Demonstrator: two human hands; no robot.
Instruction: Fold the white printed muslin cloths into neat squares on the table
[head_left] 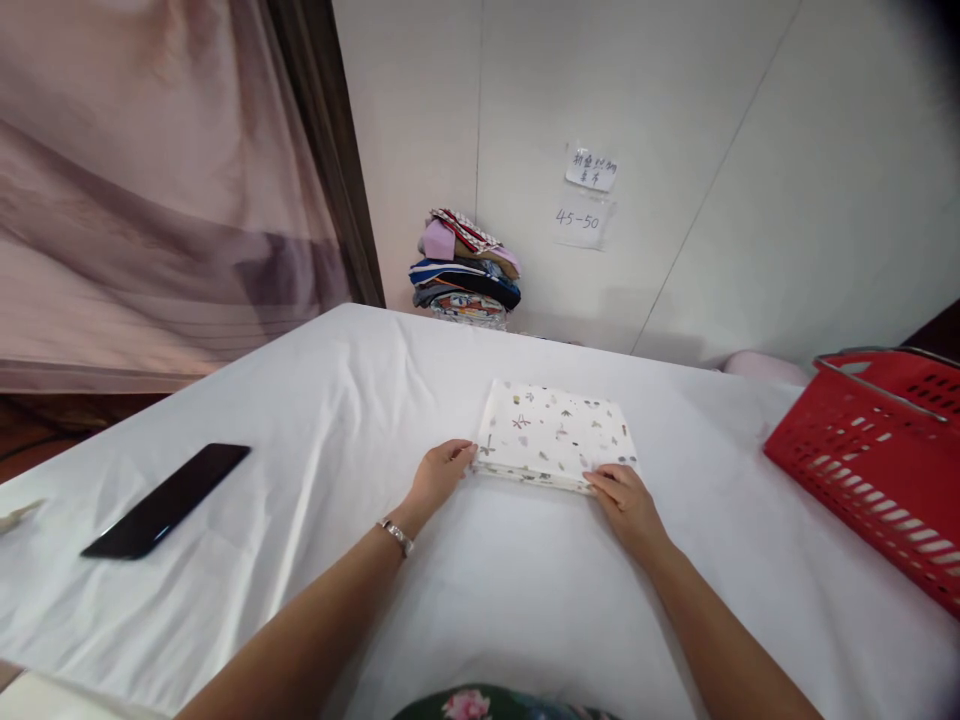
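Note:
A white cloth (559,428) printed with small plants and other little motifs lies folded into a flat rectangle, its layers showing along the near edge. My left hand (442,472), with a silver watch or bracelet at the wrist, pinches the cloth's near left corner. Towards the near right corner, my right hand (626,500) has its thumb and fingers closed on the front edge. The fingertips of both hands are partly hidden against the fabric.
White sheeting (337,400) with creases covers the table. On the left lies a black phone-like slab (169,500). A red plastic basket (847,430) stands at the right edge. Behind the table is a pile of folded fabrics (465,265) against the wall; a pink curtain (150,180) hangs at left.

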